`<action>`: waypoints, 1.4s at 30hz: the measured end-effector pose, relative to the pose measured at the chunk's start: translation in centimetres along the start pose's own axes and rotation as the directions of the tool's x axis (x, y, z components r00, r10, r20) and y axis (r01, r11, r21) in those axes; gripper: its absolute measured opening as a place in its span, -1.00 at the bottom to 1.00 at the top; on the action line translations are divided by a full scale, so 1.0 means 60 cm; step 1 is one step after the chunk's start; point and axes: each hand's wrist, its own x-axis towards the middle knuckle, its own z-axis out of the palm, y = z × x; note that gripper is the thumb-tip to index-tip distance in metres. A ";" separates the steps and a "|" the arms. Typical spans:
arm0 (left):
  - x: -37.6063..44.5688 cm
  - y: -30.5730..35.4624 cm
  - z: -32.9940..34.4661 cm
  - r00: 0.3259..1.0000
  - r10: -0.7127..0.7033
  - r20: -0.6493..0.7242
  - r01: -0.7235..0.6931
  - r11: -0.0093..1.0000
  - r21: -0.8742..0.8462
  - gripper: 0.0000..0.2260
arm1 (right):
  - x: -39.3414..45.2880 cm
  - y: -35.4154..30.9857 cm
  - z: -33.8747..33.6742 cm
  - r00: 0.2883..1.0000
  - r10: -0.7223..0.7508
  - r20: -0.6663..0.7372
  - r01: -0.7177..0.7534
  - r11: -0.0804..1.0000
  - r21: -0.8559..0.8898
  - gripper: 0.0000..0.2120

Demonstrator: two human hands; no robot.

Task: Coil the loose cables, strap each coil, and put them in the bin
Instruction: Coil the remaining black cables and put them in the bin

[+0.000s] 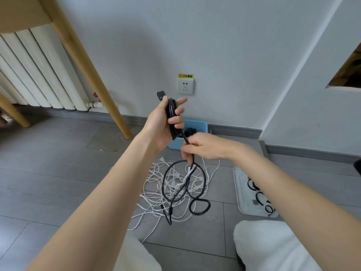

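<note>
Knees: two pale cloth-covered knees [273, 247] at the bottom edge, one on each side of the cable heap.
Loose white cables: thin tangled white cables [156, 194] lie in a heap on the grey tiled floor [58, 173] between the knees and the bin.
Black cable: thick black round power cable [184, 184]; its free length hangs from the right hand, loops over the white heap and ends on the floor near the knees.
Tray: flat white rectangular tray [239, 184] on the floor to the right of the heap, holding curled black straps [259, 196].
Right hand [203, 146]: palm down, fingers curled, pinching the black cable just below the coil; the forearm reaches in from the lower right.
Left hand [166, 122]: raised, palm facing right, fingers wrapped round the coil.
Coil: black wound loops [172, 116], long axis near upright, top slightly towards the wall, a black plug end [161, 94] sticking out above the thumb.
Bin: light blue plastic bin [197, 126] on the floor against the wall, behind both hands, with dark cable inside.
Wall: white socket [185, 86] with a yellow label above the bin; wooden table leg [93, 75] and white radiator [33, 71] to the left.
</note>
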 end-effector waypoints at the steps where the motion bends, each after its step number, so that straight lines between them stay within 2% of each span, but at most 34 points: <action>1: -0.001 0.001 0.002 0.999 0.031 -0.008 -0.031 1.000 0.003 -0.58 | 0.001 -0.001 0.002 1.000 -0.015 0.027 0.013 0.999 0.041 -0.70; 4: -0.013 0.000 0.005 0.992 0.117 -0.044 -0.115 0.992 0.046 -0.59 | -0.010 -0.009 0.016 0.998 -0.027 0.052 0.015 0.974 0.225 -0.70; 8: -0.026 -0.002 -0.008 0.988 0.152 -0.025 -0.148 0.982 0.118 -0.58 | -0.021 -0.030 0.016 0.997 -0.072 0.005 0.068 0.957 0.281 -0.68; 11: -0.039 -0.006 -0.015 0.997 0.071 -0.017 -0.068 0.984 0.164 -0.58 | -0.021 -0.043 0.022 0.993 -0.117 0.013 0.107 0.947 0.302 -0.67; 15: -0.058 0.011 -0.005 0.998 0.059 0.038 -0.064 0.987 0.145 -0.54 | -0.022 -0.040 0.034 0.994 -0.083 0.074 0.057 0.952 0.301 -0.60; 17: -0.067 0.020 0.005 0.992 -0.020 0.125 0.004 0.992 0.123 -0.53 | -0.023 -0.030 0.039 0.989 -0.042 0.145 0.004 0.967 0.253 -0.52; 19: -0.083 0.023 0.016 0.956 -0.168 0.242 0.133 0.979 0.152 -0.56 | -0.032 -0.029 0.046 0.967 -0.003 0.254 -0.032 0.990 0.134 -0.49; 21: -0.101 0.017 0.025 0.866 -0.371 0.335 0.231 0.892 0.390 -0.58 | -0.038 -0.021 0.044 0.966 0.043 0.256 -0.071 0.992 0.103 -0.56; 22: -0.109 0.010 0.028 0.803 -0.477 0.357 0.256 0.817 0.517 -0.58 | -0.041 -0.015 0.038 0.976 0.073 0.204 -0.098 0.988 0.116 -0.60; 24: -0.116 -0.002 0.020 0.698 -0.636 0.329 0.308 0.682 0.664 -0.56 | -0.044 -0.003 0.024 0.996 0.080 0.043 -0.085 0.989 0.117 -0.77; 27: -0.123 -0.002 0.004 0.649 -0.729 0.218 0.372 0.554 0.745 -0.53 | -0.035 0.025 0.004 0.984 0.089 -0.152 -0.111 0.983 -0.145 -0.73; 29: -0.128 0.003 -0.002 0.653 -0.744 0.142 0.406 0.501 0.764 -0.52 | -0.032 0.032 -0.007 0.969 0.083 -0.231 -0.121 0.980 -0.158 -0.88; 32: -0.133 -0.002 -0.005 0.701 -0.706 -0.098 0.465 0.348 0.814 -0.50 | -0.026 0.019 -0.009 0.962 0.051 -0.268 -0.108 0.973 -0.202 -0.77; 34: -0.127 -0.015 -0.010 0.737 -0.619 -0.271 0.481 0.199 0.854 -0.46 | -0.017 0.006 0.003 0.960 0.017 -0.278 -0.114 0.936 -0.334 -0.73; 36: -0.116 -0.028 -0.015 0.776 -0.503 -0.380 0.499 0.121 0.858 -0.44 | -0.011 -0.007 0.011 0.938 -0.010 -0.347 -0.133 0.914 -0.383 -0.78; 39: -0.093 -0.038 -0.028 0.855 -0.284 -0.433 0.465 0.054 0.884 -0.46 | -0.006 -0.024 0.006 0.880 0.018 -0.475 -0.173 0.942 -0.286 -0.93; 41: -0.086 -0.035 -0.033 0.903 -0.155 -0.400 0.405 0.001 0.914 -0.50 | -0.004 -0.027 0.000 0.891 0.121 -0.438 -0.214 0.962 -0.168 -0.97; 42: -0.083 -0.031 -0.035 0.921 -0.108 -0.375 0.370 -0.060 0.927 -0.54 | -0.004 -0.025 -0.001 0.913 0.187 -0.363 -0.229 0.970 -0.076 -0.96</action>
